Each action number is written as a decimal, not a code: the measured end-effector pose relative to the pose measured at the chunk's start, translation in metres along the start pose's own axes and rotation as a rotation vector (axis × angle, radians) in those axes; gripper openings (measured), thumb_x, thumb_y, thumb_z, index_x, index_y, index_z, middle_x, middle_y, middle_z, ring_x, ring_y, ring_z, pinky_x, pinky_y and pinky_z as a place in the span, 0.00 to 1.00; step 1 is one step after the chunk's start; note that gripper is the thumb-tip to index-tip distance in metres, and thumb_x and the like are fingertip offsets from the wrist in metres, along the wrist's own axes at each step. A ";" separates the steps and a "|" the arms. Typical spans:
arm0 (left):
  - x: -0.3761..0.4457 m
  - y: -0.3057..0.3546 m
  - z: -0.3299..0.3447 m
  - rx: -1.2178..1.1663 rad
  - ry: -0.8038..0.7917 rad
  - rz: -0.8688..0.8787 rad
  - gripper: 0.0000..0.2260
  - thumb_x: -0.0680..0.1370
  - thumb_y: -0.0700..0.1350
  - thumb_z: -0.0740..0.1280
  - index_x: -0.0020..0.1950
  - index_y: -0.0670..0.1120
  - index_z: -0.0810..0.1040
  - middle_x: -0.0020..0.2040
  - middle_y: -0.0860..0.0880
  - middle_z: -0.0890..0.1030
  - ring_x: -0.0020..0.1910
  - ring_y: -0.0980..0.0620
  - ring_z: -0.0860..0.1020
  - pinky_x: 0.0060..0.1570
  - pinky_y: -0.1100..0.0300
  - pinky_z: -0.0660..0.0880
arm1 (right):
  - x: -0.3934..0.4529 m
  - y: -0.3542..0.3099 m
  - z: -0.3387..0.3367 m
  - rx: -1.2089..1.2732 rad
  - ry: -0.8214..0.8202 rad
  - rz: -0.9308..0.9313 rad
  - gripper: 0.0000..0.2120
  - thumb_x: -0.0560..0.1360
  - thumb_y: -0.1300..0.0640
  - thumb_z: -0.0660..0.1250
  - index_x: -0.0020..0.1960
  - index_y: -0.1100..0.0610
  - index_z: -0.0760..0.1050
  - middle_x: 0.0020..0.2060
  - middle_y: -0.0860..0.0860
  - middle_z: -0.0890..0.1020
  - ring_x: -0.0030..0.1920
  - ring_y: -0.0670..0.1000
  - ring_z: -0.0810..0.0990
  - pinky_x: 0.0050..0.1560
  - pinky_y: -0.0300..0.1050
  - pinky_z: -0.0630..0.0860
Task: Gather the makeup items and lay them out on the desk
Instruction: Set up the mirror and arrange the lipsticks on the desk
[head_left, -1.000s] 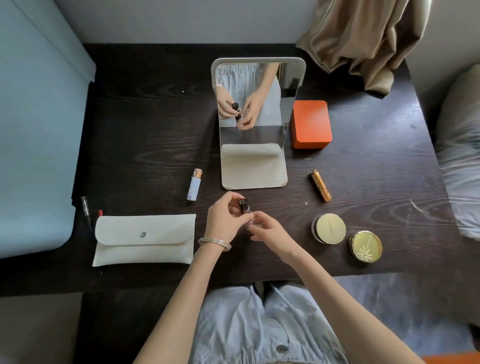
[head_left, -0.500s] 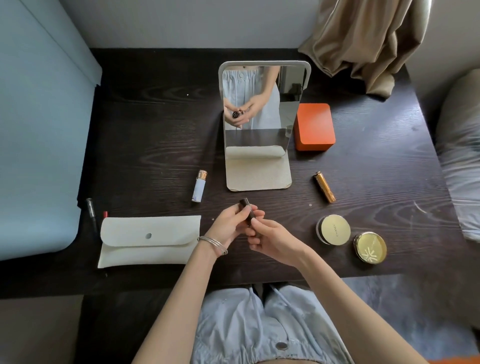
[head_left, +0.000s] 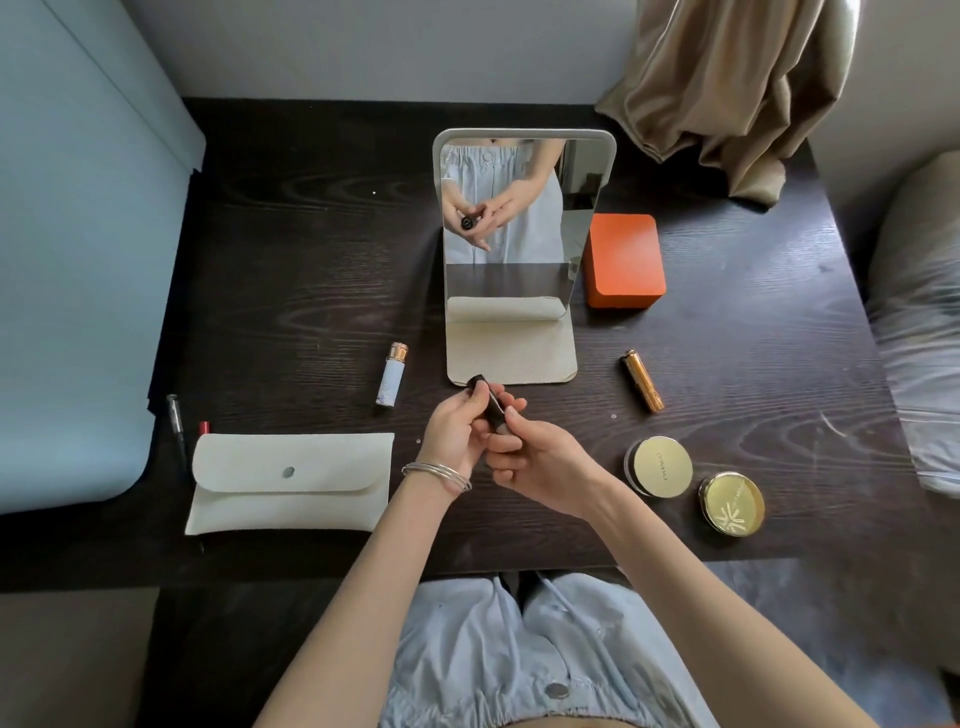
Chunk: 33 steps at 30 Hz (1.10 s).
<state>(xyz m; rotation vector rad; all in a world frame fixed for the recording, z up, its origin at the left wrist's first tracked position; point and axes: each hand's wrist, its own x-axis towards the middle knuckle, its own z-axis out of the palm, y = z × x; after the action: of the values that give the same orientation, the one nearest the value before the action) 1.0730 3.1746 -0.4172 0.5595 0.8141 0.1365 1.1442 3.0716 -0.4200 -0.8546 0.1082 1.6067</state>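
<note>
Both hands' grip holds dark lipstick (head_left: 488, 402), lower end hidden by fingers (head_left: 506, 441)

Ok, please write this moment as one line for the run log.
phase: handling | held: dark tube | left hand: gripping | right hand: gripping | location: above desk, before mirror

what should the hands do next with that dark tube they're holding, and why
Probably set the dark tube down on a bare patch of the desk, perhaps between the mirror's base and the gold tube. Both the left hand and right hand hold it above the desk, while the white tube and two round compacts already lie flat.
</note>
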 end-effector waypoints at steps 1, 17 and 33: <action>0.001 0.002 0.002 -0.009 0.015 0.022 0.10 0.81 0.43 0.58 0.46 0.39 0.74 0.39 0.45 0.79 0.45 0.50 0.83 0.48 0.56 0.80 | 0.000 -0.003 0.002 -0.060 0.015 -0.028 0.14 0.79 0.49 0.55 0.50 0.54 0.76 0.27 0.44 0.68 0.28 0.43 0.62 0.33 0.35 0.64; 0.010 0.043 -0.009 0.088 0.334 0.193 0.04 0.79 0.42 0.63 0.46 0.44 0.72 0.33 0.50 0.80 0.41 0.53 0.81 0.44 0.58 0.78 | -0.021 0.006 -0.004 -0.620 0.248 -0.227 0.12 0.82 0.55 0.53 0.59 0.59 0.71 0.34 0.47 0.72 0.33 0.45 0.66 0.38 0.38 0.66; -0.028 0.013 -0.007 0.575 0.058 0.279 0.15 0.63 0.44 0.77 0.37 0.47 0.70 0.43 0.44 0.84 0.45 0.49 0.83 0.44 0.59 0.79 | -0.022 0.013 -0.008 -0.510 0.079 -0.288 0.15 0.73 0.58 0.67 0.59 0.59 0.74 0.50 0.50 0.79 0.50 0.49 0.75 0.53 0.46 0.72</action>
<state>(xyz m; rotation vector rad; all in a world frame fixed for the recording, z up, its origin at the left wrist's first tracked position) 1.0503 3.1794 -0.3957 1.2173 0.8279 0.1750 1.1354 3.0462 -0.4181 -1.2625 -0.3701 1.3425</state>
